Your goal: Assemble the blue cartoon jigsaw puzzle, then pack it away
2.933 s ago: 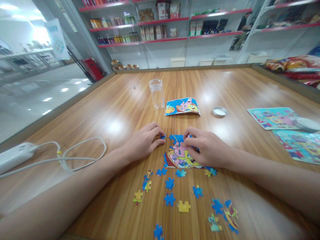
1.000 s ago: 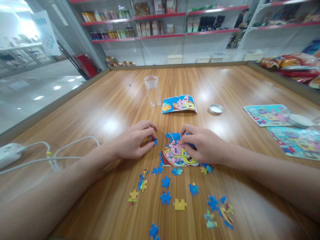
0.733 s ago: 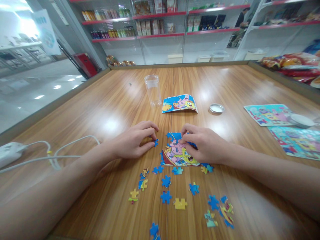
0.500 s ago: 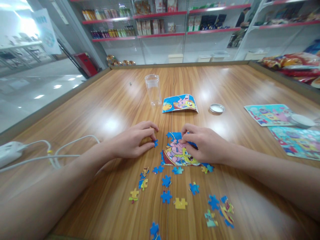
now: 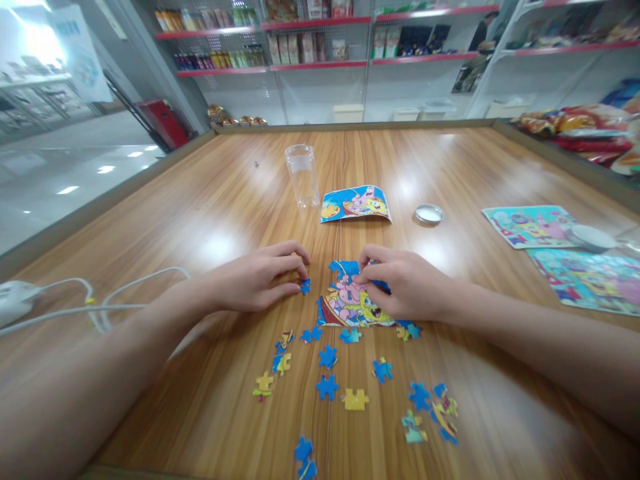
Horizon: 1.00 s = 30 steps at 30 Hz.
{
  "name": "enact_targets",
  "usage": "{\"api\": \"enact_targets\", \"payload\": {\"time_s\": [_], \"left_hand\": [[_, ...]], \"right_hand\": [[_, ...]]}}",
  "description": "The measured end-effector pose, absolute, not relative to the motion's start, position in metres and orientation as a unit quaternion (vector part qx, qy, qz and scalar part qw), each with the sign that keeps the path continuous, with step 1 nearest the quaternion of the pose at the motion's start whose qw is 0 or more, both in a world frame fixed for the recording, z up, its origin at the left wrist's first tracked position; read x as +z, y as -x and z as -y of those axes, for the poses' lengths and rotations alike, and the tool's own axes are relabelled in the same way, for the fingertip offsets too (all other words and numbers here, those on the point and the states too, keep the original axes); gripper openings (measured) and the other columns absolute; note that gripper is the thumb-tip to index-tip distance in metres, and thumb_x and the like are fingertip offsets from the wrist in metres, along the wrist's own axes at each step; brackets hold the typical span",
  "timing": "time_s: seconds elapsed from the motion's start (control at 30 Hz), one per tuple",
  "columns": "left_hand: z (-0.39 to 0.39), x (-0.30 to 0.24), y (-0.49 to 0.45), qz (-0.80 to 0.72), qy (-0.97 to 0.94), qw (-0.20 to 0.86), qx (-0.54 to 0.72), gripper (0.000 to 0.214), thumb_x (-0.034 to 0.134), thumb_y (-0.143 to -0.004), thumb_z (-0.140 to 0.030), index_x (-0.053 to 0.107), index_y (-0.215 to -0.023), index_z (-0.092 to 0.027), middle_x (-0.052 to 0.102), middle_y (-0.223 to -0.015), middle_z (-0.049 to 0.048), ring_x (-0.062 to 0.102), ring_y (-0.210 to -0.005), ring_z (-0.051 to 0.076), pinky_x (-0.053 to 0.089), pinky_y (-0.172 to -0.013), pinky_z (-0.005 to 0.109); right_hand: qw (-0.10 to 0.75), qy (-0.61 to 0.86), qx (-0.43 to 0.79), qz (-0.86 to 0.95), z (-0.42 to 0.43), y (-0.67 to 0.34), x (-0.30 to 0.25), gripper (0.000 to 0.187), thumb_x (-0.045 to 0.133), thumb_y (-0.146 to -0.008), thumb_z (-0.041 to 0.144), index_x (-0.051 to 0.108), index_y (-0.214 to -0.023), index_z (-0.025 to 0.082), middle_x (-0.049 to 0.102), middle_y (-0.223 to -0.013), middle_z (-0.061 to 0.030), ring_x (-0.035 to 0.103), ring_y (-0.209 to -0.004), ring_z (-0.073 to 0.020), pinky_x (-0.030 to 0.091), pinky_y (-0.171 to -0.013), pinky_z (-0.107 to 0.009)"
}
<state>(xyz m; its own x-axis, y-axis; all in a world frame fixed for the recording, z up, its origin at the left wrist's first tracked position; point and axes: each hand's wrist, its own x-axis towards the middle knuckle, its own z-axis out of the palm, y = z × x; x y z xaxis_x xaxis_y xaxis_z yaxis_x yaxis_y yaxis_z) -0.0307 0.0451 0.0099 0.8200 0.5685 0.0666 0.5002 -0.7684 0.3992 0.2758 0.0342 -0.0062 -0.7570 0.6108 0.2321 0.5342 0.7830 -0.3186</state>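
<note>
My left hand [image 5: 257, 277] pinches a small blue jigsaw piece [image 5: 305, 287] between thumb and fingers, just left of a partly joined jigsaw puzzle [image 5: 345, 303]. The puzzle shows pink and yellow cartoon figures on blue. Over its right side rests my right hand [image 5: 403, 283], thumb and fingers drawn together; whatever is between the fingertips is hidden. Loose pieces lie nearer me: a blue piece [image 5: 327, 387], a yellow piece [image 5: 355, 399], a greenish piece [image 5: 414, 427] and several others. Beyond the puzzle is a slightly curled picture card [image 5: 356, 205] with matching figures.
A clear plastic cup [image 5: 302, 177] stands left of the card, a round lid [image 5: 429, 214] right of it. Two more cartoon sheets [image 5: 530, 227] lie at the right under another lid [image 5: 593, 238]. White cables [image 5: 145, 275] cross the left side. Stocked shelves [image 5: 320, 65] stand behind the table.
The whole view has shifted slightly, so things appear a little further left and up. Both hands keep nearly the same places beside and over the puzzle; the blue piece stays in my left fingers.
</note>
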Motion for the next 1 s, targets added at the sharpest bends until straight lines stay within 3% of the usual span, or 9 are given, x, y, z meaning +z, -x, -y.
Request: {"api": "enact_targets", "payload": {"time_s": [0.2, 0.4, 0.5, 0.7, 0.83, 1.0], "left_hand": [[-0.043, 0.015, 0.03, -0.283, -0.934, 0.199, 0.089, 0.011, 0.058, -0.094, -0.022, 0.063, -0.103, -0.018, 0.06, -0.114, 0.0094, 0.06, -0.101, 0.018, 0.051, -0.09, 0.033], [-0.026, 0.032, 0.022, -0.267, -0.916, 0.298, -0.03, 0.019, 0.075, -0.084, -0.036, 0.066, -0.089, -0.021, 0.062, -0.073, -0.002, 0.056, -0.063, 0.012, 0.041, -0.055, 0.023], [-0.02, 0.033, 0.017, -0.267, -0.912, 0.304, -0.066, 0.014, 0.075, -0.085, -0.032, 0.066, -0.086, -0.022, 0.063, -0.071, -0.0034, 0.057, -0.063, 0.012, 0.04, -0.056, 0.022], [-0.023, 0.024, 0.015, -0.291, -0.922, 0.257, 0.015, 0.005, 0.063, -0.094, -0.026, 0.066, -0.094, -0.022, 0.067, -0.086, 0.0004, 0.061, -0.074, 0.013, 0.044, -0.064, 0.023], [-0.024, 0.027, 0.018, -0.27, -0.922, 0.279, 0.012, 0.017, 0.067, -0.089, -0.022, 0.067, -0.107, -0.023, 0.066, -0.089, 0.0012, 0.061, -0.075, 0.014, 0.047, -0.064, 0.023], [-0.024, 0.028, 0.017, -0.269, -0.919, 0.288, 0.013, 0.008, 0.064, -0.089, -0.014, 0.068, -0.091, -0.021, 0.066, -0.09, 0.0013, 0.062, -0.08, 0.015, 0.049, -0.071, 0.024]], "right_hand": [[0.149, 0.318, 0.103, 0.931, -0.033, -0.276, -0.007, 0.018, 0.052, -0.092, 0.02, 0.069, -0.094, 0.015, 0.059, -0.098, -0.0075, 0.055, -0.078, -0.0144, 0.037, -0.066, -0.028], [0.154, 0.311, 0.108, 0.932, -0.034, -0.276, -0.008, 0.017, 0.051, -0.092, 0.02, 0.067, -0.093, 0.015, 0.058, -0.098, -0.0072, 0.053, -0.076, -0.014, 0.036, -0.065, -0.028], [0.15, 0.315, 0.111, 0.931, -0.034, -0.275, -0.008, 0.016, 0.051, -0.092, 0.02, 0.066, -0.094, 0.015, 0.058, -0.098, -0.0074, 0.053, -0.078, -0.0146, 0.036, -0.066, -0.028], [0.149, 0.313, 0.105, 0.932, -0.034, -0.276, -0.01, 0.016, 0.05, -0.092, 0.02, 0.064, -0.093, 0.015, 0.058, -0.097, -0.0072, 0.053, -0.079, -0.0149, 0.037, -0.067, -0.028], [0.146, 0.315, 0.103, 0.932, -0.034, -0.275, -0.01, 0.014, 0.05, -0.092, 0.019, 0.064, -0.094, 0.015, 0.057, -0.097, -0.0073, 0.053, -0.079, -0.0151, 0.037, -0.067, -0.028], [0.142, 0.317, 0.098, 0.933, -0.034, -0.275, -0.01, 0.014, 0.05, -0.091, 0.018, 0.063, -0.095, 0.015, 0.057, -0.098, -0.0075, 0.053, -0.079, -0.0154, 0.037, -0.067, -0.028]]}}
